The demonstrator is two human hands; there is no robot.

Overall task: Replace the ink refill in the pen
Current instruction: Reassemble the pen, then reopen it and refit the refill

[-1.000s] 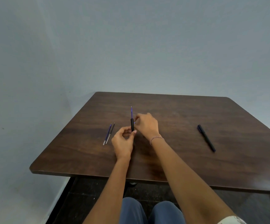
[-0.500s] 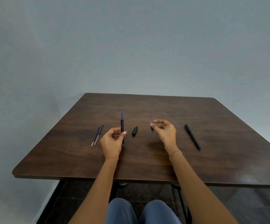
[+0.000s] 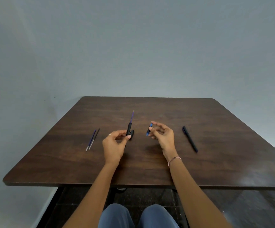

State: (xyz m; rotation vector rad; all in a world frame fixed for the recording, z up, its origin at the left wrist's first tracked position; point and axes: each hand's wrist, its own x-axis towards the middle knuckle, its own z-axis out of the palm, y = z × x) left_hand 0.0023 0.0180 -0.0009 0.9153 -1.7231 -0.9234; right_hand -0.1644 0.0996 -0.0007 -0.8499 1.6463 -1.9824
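Observation:
My left hand (image 3: 114, 143) pinches a black pen barrel (image 3: 129, 129) held upright, with a purple refill (image 3: 132, 116) sticking out of its top. A short black pen piece (image 3: 131, 133) lies on the table right beside that barrel. My right hand (image 3: 163, 135) is raised a little above the table and holds a small blue pen part (image 3: 149, 129) between thumb and fingers. Two spare refills (image 3: 92, 139), one purple and one dark, lie side by side to the left of my left hand.
A second, whole black pen (image 3: 190, 139) lies on the right of the dark wooden table (image 3: 150, 168). A grey wall stands close behind and to the left. My knees show below the table's front edge.
My hands have come apart: the right hand moved right with the small blue part. The short black piece now lies on the table beside the barrel, which the left hand still holds.

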